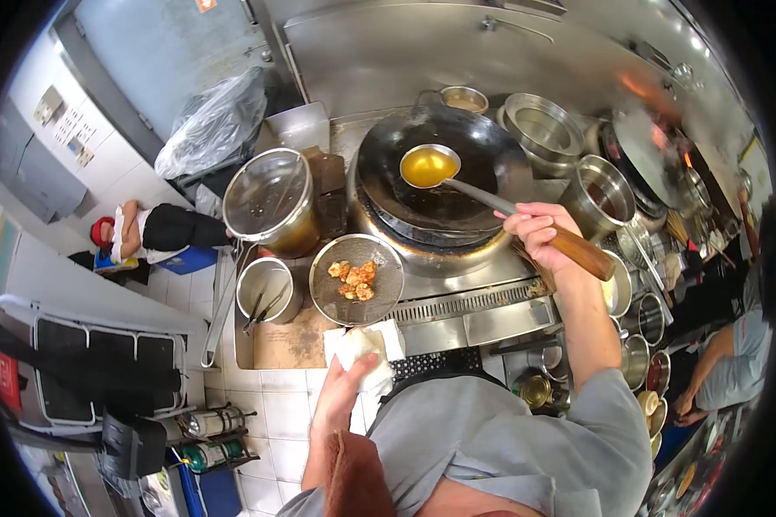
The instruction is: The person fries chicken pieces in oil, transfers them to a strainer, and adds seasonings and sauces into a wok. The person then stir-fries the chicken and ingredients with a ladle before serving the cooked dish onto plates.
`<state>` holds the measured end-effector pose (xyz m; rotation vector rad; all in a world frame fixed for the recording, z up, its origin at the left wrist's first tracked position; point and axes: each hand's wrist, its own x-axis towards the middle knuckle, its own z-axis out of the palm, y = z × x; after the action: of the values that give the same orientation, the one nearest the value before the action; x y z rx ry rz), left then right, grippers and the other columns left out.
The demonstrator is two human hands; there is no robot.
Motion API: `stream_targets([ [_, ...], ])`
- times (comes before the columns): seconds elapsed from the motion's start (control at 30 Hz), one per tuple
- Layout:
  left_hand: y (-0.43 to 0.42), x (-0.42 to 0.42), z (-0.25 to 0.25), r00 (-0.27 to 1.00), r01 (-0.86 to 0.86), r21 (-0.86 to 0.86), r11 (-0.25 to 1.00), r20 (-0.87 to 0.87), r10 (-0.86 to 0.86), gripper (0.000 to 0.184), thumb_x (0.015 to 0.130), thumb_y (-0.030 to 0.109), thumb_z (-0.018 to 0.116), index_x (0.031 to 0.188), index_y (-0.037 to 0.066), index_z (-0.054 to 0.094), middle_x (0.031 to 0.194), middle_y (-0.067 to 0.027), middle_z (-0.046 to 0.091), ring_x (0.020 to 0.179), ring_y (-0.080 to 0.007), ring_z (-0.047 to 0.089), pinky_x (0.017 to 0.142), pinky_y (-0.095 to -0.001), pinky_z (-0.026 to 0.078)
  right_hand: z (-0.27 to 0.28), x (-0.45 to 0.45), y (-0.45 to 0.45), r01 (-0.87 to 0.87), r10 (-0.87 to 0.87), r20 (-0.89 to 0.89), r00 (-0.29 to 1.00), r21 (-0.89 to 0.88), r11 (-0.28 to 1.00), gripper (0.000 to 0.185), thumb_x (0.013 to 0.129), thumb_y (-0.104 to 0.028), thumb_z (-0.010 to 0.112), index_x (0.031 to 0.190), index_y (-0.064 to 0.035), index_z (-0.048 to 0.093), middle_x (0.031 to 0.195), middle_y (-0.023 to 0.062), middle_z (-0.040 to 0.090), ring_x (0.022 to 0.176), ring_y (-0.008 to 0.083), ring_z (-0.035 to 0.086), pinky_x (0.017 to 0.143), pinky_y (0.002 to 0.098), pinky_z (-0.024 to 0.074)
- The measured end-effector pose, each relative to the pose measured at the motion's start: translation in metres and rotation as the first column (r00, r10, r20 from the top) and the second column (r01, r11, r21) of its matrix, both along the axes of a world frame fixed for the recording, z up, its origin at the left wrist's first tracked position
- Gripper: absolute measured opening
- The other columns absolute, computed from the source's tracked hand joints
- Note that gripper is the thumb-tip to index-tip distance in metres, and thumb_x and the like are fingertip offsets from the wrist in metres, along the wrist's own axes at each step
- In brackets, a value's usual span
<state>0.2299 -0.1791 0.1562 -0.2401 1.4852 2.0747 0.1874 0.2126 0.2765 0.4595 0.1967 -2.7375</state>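
Observation:
My right hand [541, 231] is closed around the wooden handle of a ladle [483, 196]. The ladle's bowl holds clear yellow oil [429, 165] and hangs over a black wok [379, 142] on the burner. My left hand [343, 383] grips a folded white cloth [364, 355] at the near side of a round mesh strainer [326, 302]. Several pieces of golden-brown fried food [354, 281] lie in the strainer. Whether the cloth wraps a strainer handle cannot be seen.
A large pot with a mesh lid [270, 196] stands left of the wok, and a smaller pot with tongs [267, 291] below it. Metal pots [597, 191] line the right side. One person sits at far left; another person's arm [707, 366] shows at right.

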Motion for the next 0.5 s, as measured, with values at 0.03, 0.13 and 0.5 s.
stream_targets([
  [0.03,-0.002,0.000,0.001,1.000,0.008,-0.011,1.000,0.013,-0.007,0.050,0.085,0.008,0.063,0.131,0.002,0.044,0.116,-0.0072,0.058,0.103,-0.0158,0.057,0.086,-0.0301,0.047,0.002,-0.003,-0.003,0.005,-0.005,0.002,1.000,-0.026,1.000,0.037,0.090,-0.001,0.049,0.116,0.0144,0.029,0.080,0.0072,0.040,0.048,0.0048,0.044,0.033,0.0169,0.0381],
  [0.13,-0.004,0.004,0.018,1.000,-0.005,-0.001,1.000,0.023,0.005,0.049,0.085,0.009,0.062,0.130,0.002,0.045,0.116,-0.0065,0.059,0.102,-0.0152,0.057,0.085,-0.0293,0.047,0.007,-0.012,-0.013,-0.005,0.006,0.013,1.000,-0.069,0.998,0.040,0.089,0.001,0.050,0.118,0.0144,0.026,0.080,0.0072,0.040,0.048,0.0051,0.045,0.033,0.0167,0.0378],
  [0.5,-0.023,0.013,0.011,0.991,-0.137,0.104,0.985,0.011,0.137,0.049,0.085,0.005,0.062,0.130,0.002,0.043,0.111,-0.0070,0.059,0.098,-0.0168,0.058,0.082,-0.0312,0.049,0.013,-0.033,-0.046,-0.076,0.081,0.040,0.996,-0.120,0.990,0.048,0.090,0.001,0.048,0.126,0.0129,0.019,0.078,0.0058,0.039,0.047,0.0073,0.045,0.034,0.0186,0.0396],
])
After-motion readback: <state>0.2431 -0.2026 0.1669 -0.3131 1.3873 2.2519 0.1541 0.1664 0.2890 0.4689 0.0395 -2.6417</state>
